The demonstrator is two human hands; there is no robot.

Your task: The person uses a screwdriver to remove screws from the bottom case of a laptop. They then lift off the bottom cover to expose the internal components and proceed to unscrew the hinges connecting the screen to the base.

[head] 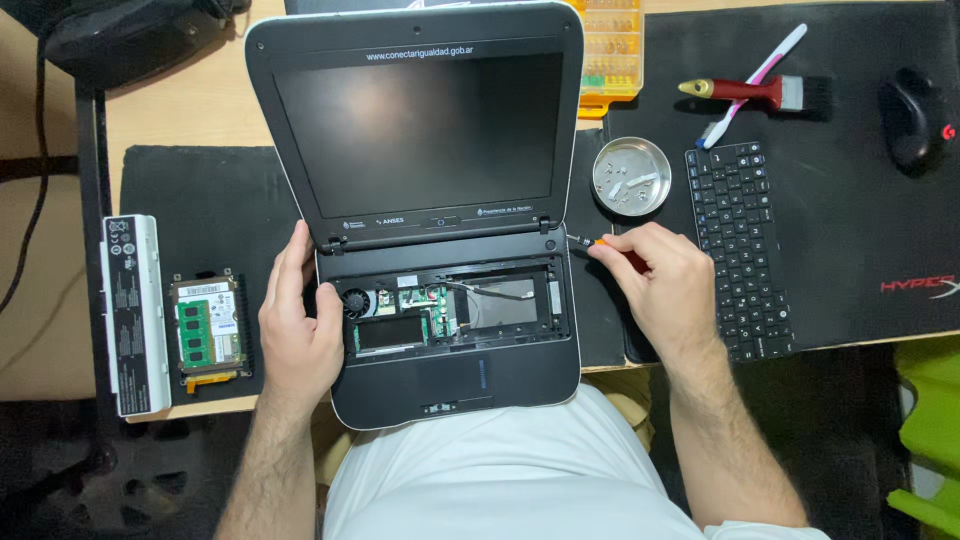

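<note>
steadying laptop (455, 380) — screwdriver (600, 243) at hinge

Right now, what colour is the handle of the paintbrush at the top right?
Dark red, the paintbrush shows best in the head view.

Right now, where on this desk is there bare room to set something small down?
Bare patches: the dark mat between the laptop's lid and the hard drive, and the big black mat between the loose keyboard and the mouse. Crowded: around the right hand, by the metal dish and brush.
</note>
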